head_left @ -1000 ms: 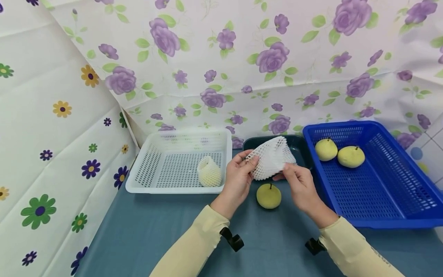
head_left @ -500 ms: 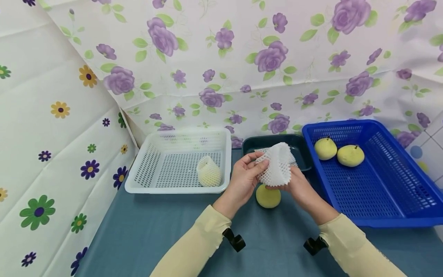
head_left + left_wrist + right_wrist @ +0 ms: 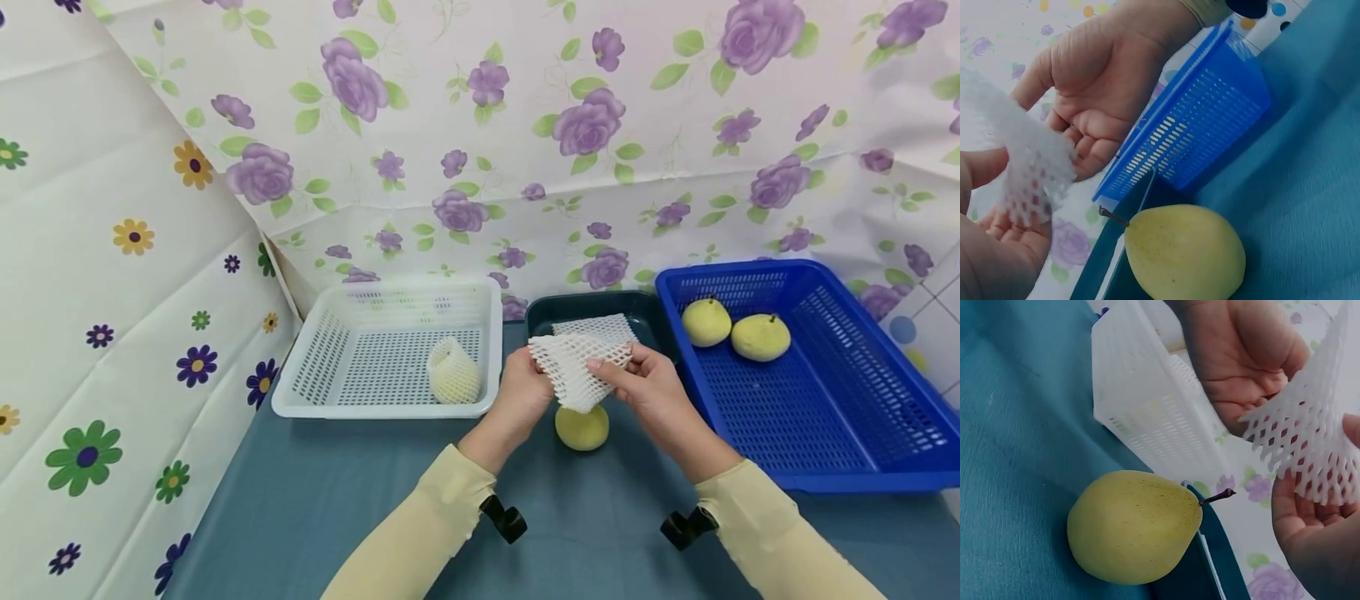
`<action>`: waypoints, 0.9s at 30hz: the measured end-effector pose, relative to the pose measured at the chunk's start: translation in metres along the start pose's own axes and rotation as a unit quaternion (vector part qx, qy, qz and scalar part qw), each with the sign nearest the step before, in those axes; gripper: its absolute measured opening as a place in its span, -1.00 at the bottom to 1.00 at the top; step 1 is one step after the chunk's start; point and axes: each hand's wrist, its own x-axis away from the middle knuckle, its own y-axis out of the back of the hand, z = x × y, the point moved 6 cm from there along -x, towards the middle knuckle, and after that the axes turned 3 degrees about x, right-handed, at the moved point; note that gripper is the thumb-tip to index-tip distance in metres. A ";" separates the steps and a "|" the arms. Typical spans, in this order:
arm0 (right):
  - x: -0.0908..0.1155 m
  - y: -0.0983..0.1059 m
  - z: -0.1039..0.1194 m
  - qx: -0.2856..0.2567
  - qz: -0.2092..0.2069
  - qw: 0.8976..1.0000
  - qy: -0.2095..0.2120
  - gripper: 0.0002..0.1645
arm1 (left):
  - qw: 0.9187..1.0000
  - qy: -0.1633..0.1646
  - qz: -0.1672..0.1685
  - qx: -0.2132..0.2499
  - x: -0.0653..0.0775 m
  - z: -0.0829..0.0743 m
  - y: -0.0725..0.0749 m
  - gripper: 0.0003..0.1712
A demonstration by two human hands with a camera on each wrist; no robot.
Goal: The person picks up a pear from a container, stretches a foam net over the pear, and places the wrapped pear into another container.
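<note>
While left hand and right hand pinch a foam net, one netted pear in white basket looks done; apparently left: bare pear on desk, two pears in blue basket.

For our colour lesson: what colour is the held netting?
White netting, clearest in the right wrist view.

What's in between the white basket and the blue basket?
The head view shows a dark green tray, a yellow-green pear, and the left hand and right hand holding a white foam net.
</note>
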 end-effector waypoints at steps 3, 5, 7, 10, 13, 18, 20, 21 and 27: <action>0.001 0.000 0.001 -0.021 0.011 1.000 0.009 -0.49 | 1.000 0.018 0.013 -0.022 0.002 0.003 0.001 -0.77; 0.001 -0.001 0.001 -0.031 0.028 0.999 0.015 -0.55 | 0.999 0.036 0.028 -0.003 0.003 0.005 0.001 -0.76; 0.001 -0.004 0.002 -0.035 0.049 0.998 0.019 -0.60 | 0.998 0.054 0.039 0.017 0.004 0.006 0.001 -0.75; 0.001 -0.009 0.002 -0.038 0.084 0.996 0.018 -0.60 | 0.993 0.074 0.067 0.058 0.004 0.008 -0.001 -0.75; 0.002 -0.012 0.000 -0.039 0.103 0.994 0.007 -0.57 | 0.988 0.091 0.090 0.085 0.004 0.011 -0.004 -0.73; 0.003 -0.011 -0.006 -0.028 0.087 0.996 -0.024 -0.53 | 0.985 0.117 0.083 0.095 0.004 0.014 -0.005 -0.66; 0.003 -0.009 -0.009 -0.022 0.077 0.996 -0.031 -0.55 | 0.986 0.120 0.068 0.098 0.004 0.014 -0.003 -0.68; 0.003 -0.008 -0.010 -0.022 0.073 0.997 -0.033 -0.57 | 0.986 0.120 0.058 0.100 0.004 0.014 -0.002 -0.70; 0.003 -0.002 -0.014 -0.056 0.047 0.997 -0.026 -0.67 | 0.984 0.127 0.005 0.128 0.004 0.016 0.005 -0.78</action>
